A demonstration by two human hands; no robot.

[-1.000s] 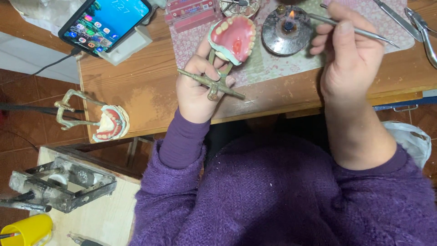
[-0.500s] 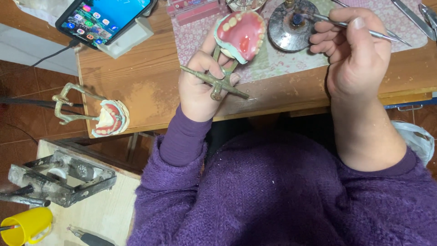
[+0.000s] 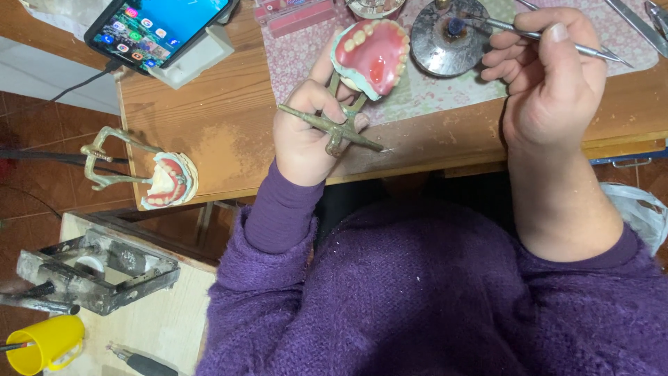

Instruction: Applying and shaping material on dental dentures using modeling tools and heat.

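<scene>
Head view, item by item.

1. Left hand (image 3: 306, 132): closed around the brass frame of a small dental articulator (image 3: 332, 127), which carries a denture wax-up (image 3: 371, 54) — pink base, a row of pale teeth, palate side turned up to us. We hold it over the table's near edge, above the floral mat (image 3: 424, 90). Against the frames half a second and a second earlier, the wax-up keeps much the same pose in the hand; it has not been set down.

2. Right hand (image 3: 553, 76): fingers pinched shut on a slim metal wax instrument (image 3: 550, 36), pen-fashion. Its far end lies over the round metal burner (image 3: 449, 38) (a small flame showed there a second ago; now we cannot make one out). The change we log: the hand has held at the burner across all three frames, so we judge the tool's end is being warmed, and the wax-up waits, untouched by the tool.

3. Surroundings: wooden table (image 3: 229, 118); a smartphone (image 3: 163, 24) propped on a white stand, screen lit; a second articulator with a denture set-up (image 3: 163, 179) at the table's left edge; a metal flask press (image 3: 90, 268) and a yellow cup (image 3: 42, 342) on a lower surface; further metal instruments (image 3: 633, 17) top right.
</scene>
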